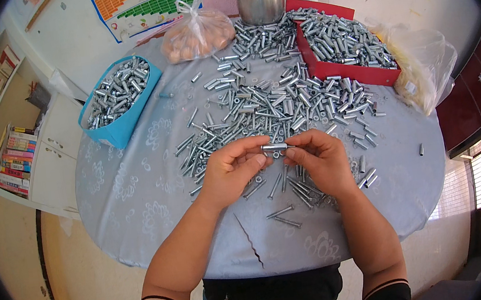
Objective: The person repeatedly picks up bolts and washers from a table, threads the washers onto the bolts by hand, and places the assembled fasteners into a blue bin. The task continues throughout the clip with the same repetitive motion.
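Note:
A shiny metal expansion bolt lies crosswise between my two hands over the middle of the table. My left hand pinches its left end between thumb and fingers. At the other end, my right hand closes thumb and fingertips on it. Beneath and beyond the hands spreads a loose pile of metal sleeves, bolts, nuts and washers. Several long bolts lie nearer to me, between my forearms.
A blue box of metal anchors stands at the left, a red box of them at the back right. Behind are a knotted bag of eggs, a steel pot and a plastic bag. A grey cloth covers the table.

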### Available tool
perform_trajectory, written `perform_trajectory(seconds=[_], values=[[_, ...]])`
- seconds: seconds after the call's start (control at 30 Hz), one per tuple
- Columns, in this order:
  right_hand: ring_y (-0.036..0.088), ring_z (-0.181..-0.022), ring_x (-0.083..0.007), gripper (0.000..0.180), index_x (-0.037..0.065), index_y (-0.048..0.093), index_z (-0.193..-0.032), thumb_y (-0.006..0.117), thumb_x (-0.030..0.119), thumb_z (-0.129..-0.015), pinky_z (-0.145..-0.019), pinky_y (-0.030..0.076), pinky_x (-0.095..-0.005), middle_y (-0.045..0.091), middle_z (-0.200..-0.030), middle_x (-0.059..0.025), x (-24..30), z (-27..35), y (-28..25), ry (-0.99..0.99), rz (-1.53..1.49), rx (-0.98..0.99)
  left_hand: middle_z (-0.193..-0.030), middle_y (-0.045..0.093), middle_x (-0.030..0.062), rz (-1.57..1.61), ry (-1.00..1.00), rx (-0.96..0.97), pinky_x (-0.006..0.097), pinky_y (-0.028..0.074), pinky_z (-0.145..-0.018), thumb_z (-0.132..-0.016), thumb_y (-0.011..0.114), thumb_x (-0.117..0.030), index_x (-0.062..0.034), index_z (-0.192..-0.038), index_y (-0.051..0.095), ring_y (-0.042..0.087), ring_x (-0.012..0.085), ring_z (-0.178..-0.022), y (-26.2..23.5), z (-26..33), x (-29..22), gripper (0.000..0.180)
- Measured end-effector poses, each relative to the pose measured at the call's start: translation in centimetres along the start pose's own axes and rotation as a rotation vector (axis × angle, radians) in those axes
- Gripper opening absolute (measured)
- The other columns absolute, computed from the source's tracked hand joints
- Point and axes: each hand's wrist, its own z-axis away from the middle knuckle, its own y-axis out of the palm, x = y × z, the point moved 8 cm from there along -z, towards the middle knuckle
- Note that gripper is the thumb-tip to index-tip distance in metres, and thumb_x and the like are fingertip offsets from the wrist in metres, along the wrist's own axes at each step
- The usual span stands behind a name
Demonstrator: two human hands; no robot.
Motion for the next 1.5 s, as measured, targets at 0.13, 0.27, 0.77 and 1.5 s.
perform_trajectory(seconds=[0.13, 0.27, 0.77, 1.5], values=[[0.063, -0.077, -0.0093, 0.016, -0.002, 0.066, -0.101, 0.069, 0.001, -0.086, -0.070, 0.051, -0.0232, 0.067, -0.086, -0.0039, 0.5, 0.2, 0.3, -0.080, 0.174, 0.015, -0.099, 0.069, 0.0094, -0.059, -0.015, -0.035, 0.027, 0.055, -0.078, -0.088, 0.064, -0.001, 0.0021, -0.116, 0.062, 0.066, 0.0139, -0.086, -0.4, 0.0, 0.2, 0.027], [0.061, -0.076, -0.0084, 0.016, -0.002, 0.066, -0.100, 0.070, 0.002, -0.085, -0.068, 0.050, -0.0230, 0.067, -0.085, -0.0035, 1.0, 0.4, 0.5, -0.114, 0.274, 0.018, -0.092, 0.068, 0.0070, -0.154, -0.014, -0.047, 0.025, 0.054, -0.074, -0.088, 0.066, -0.002, 0.0016, -0.110, 0.063, 0.066, 0.0115, -0.081, -0.4, -0.1, -0.4, 0.023], [0.055, -0.065, -0.0058, 0.010, 0.001, 0.065, -0.093, 0.063, 0.011, -0.092, -0.060, 0.045, -0.0199, 0.065, -0.081, -0.0013, 2.3, -0.1, -3.3, -0.140, 0.073, -0.249, -0.094, 0.070, 0.0103, 0.014, -0.026, -0.229, 0.025, 0.055, -0.068, -0.092, 0.061, -0.004, 0.0018, -0.109, 0.062, 0.066, 0.0125, -0.075, -2.3, -0.3, -0.3, 0.019], [0.060, -0.072, -0.0220, 0.009, 0.007, 0.071, -0.084, 0.068, 0.005, -0.076, -0.066, 0.049, -0.0337, 0.064, -0.079, -0.0073, 4.1, 0.8, -2.0, -0.282, 0.824, 0.301, -0.091, 0.070, 0.0088, -0.044, -0.033, -0.234, 0.023, 0.054, -0.067, -0.091, 0.063, -0.007, 0.0014, -0.108, 0.063, 0.065, 0.0107, -0.075, -2.2, -0.2, 0.2, 0.019]])
